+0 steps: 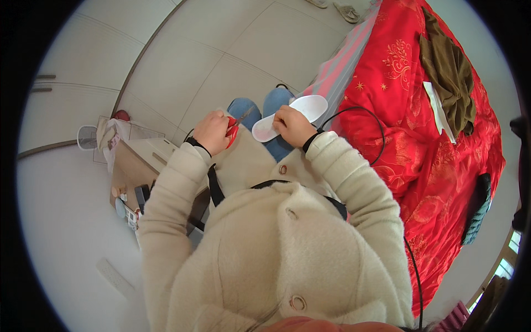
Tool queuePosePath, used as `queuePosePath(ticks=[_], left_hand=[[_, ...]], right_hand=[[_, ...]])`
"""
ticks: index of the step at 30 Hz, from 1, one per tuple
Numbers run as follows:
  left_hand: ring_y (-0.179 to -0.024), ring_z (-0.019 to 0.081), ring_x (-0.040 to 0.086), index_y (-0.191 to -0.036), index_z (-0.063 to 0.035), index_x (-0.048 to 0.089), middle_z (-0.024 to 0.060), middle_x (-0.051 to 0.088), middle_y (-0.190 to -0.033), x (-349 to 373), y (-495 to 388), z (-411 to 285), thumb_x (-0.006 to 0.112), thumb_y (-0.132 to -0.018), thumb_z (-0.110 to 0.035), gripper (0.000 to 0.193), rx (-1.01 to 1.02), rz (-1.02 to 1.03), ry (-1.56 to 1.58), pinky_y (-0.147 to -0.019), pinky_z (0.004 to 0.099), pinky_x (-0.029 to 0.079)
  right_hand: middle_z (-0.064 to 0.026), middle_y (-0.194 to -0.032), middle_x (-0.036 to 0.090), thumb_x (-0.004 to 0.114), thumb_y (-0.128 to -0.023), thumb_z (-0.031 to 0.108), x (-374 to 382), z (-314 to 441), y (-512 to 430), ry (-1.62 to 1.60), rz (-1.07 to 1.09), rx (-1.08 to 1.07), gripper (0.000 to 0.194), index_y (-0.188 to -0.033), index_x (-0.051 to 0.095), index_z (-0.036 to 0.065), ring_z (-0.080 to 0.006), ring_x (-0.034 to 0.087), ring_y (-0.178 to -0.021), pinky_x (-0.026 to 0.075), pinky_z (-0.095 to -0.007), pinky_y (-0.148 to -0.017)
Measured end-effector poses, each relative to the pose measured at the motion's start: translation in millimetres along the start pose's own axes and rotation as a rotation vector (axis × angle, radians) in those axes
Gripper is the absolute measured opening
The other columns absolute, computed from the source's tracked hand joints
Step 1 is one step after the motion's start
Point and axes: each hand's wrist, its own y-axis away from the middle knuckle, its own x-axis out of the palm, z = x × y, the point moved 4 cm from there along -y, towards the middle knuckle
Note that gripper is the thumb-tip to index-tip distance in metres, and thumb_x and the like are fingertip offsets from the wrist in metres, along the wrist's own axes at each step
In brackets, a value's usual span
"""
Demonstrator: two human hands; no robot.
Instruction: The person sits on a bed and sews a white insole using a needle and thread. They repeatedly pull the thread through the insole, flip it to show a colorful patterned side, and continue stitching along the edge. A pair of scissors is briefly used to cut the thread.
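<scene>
Red-handled scissors (232, 132) are gripped in my left hand (208, 132). Their metal blades point up and to the right, over one knee of the blue jeans (241, 107). My right hand (293, 128) holds a white, sole-shaped piece (312, 107), perhaps a shoe sole, around its narrow middle. A faint pinkish patch shows on its nearer end. The piece lies aslant above my lap, to the right of the scissors and apart from them. My fingers cover part of its middle.
At right, a bed bears a red patterned quilt (408, 162), a brown cloth (450, 79) and a white strip (437, 110). A black cable (379, 124) loops beside my right arm. A wooden cabinet (135, 166) with small items stands at left. Slippers (347, 13) lie on the tiled floor.
</scene>
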Motion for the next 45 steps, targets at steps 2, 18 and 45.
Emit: queuePosePath(ticks=[2,18,45], left_hand=[[-0.088,0.0335,0.059,-0.088,-0.0046,0.063,0.0144,0.06,-0.088,-3,9,3,0.071,-0.076,-0.013,0.016,0.014,-0.011,-0.045,-0.078,0.0432,0.049],[-0.093,0.0297,0.062,-0.098,-0.0089,0.063,0.0089,0.068,-0.093,25,-7,4,0.075,-0.075,-0.021,0.028,0.033,0.187,-0.18,-0.079,0.0414,0.052],[-0.089,0.0246,0.066,-0.084,-0.0129,0.074,0.0058,0.072,-0.085,63,-38,7,0.065,-0.082,-0.021,0.012,0.004,0.213,-0.459,-0.068,0.0393,0.056]], right_hand=[[-0.0171,-0.082,0.057,0.063,-0.081,0.01,3,-3,-2,-0.031,-0.034,0.031,0.011,-0.08,0.06,-0.001,-0.0376,0.057,-0.079,0.047,-0.0431,-0.072],[-0.0143,-0.082,0.058,0.061,-0.077,0.002,13,-1,-8,-0.143,-0.013,0.099,0.003,-0.078,0.06,-0.001,-0.0336,0.058,-0.076,0.047,-0.039,-0.07],[-0.0113,-0.081,0.053,0.059,-0.082,-0.008,19,-4,-8,-0.187,0.017,0.089,0.011,-0.074,0.053,-0.002,-0.0247,0.066,-0.075,0.052,-0.0324,-0.07]])
